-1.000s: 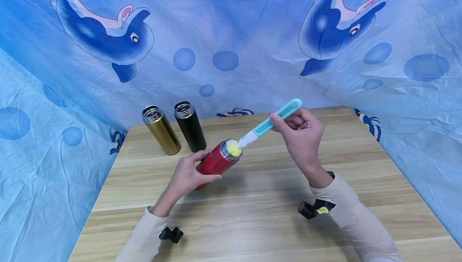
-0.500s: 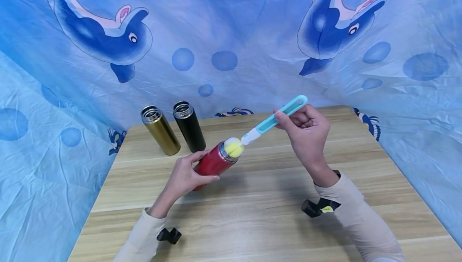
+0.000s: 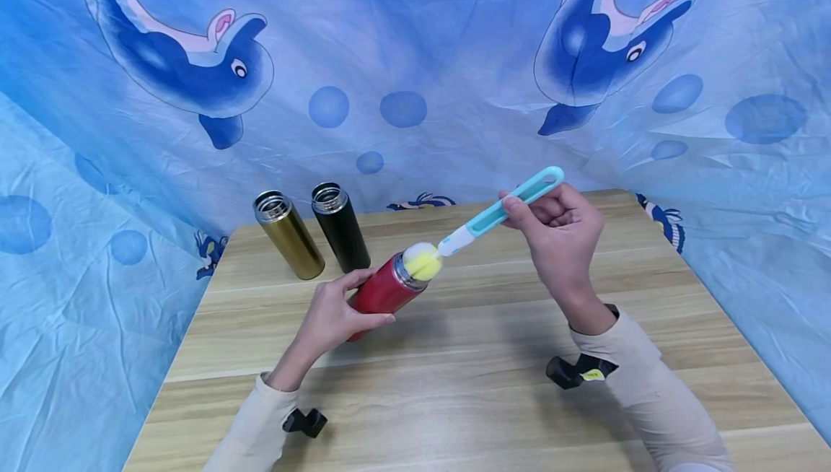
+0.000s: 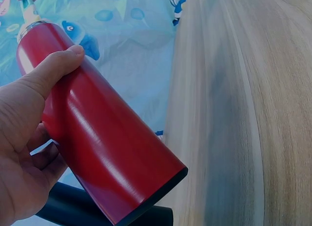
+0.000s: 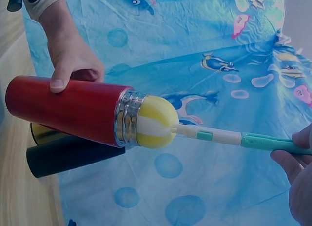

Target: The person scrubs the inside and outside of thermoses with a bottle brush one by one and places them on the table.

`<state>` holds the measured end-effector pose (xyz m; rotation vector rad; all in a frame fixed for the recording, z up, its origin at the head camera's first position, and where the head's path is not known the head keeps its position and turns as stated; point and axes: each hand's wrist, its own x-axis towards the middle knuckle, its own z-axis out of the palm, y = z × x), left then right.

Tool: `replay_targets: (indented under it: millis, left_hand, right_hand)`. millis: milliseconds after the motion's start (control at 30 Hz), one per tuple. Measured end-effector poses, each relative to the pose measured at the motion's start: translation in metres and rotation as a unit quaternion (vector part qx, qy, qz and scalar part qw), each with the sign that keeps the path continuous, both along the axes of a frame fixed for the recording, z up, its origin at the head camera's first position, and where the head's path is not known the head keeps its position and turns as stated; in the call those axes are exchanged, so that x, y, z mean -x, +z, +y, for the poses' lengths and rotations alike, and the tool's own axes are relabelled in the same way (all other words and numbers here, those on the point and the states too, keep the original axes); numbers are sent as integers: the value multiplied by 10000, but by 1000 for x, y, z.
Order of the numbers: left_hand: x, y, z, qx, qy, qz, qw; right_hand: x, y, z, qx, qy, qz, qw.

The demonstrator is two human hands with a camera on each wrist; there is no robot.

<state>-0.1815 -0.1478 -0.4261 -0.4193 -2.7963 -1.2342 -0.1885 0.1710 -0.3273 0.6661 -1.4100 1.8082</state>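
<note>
My left hand grips a red vacuum flask round its body, tilted with its steel mouth up to the right. In the left wrist view the thumb lies across the red flask. My right hand pinches the teal handle of a bottle brush between thumb and fingers. The brush's yellow and white sponge head bulges from the flask's mouth, part of it still inside the neck. A white neck joins the sponge to the handle.
Behind the left hand, a gold flask and a black flask stand uncapped on the wooden table. A blue curtain printed with dolphins hangs round the table's back and sides.
My right hand has moved up and to the right with the bottle brush, and more of the sponge head shows outside the flask. The left hand and red flask have barely shifted.
</note>
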Motion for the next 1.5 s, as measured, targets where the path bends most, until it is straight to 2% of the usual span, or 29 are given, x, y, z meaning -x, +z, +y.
replay_targets:
  millis: [400,733,1000,1267,1500]
  left_hand:
    - [-1,-4,-5,-63,27,46,10000]
    - [-2,-3,-5,-186,130,169,9996]
    - [-2,-5,-5,-122,135,314,9993]
    - [-2,-6,-7,-95,101,371,9992]
    - [-2,-6,-9,-86,85,327,9994]
  right_hand:
    - [-2,5,4,-8,68,95,9999]
    - [-3,5,6,289,34,10,9996]
    - [-6,4,6,368,-5,-144,9992]
    - [-6,3,7,443,-60,-220,9988]
    - [-6,3,7,557,72,-229,9982]
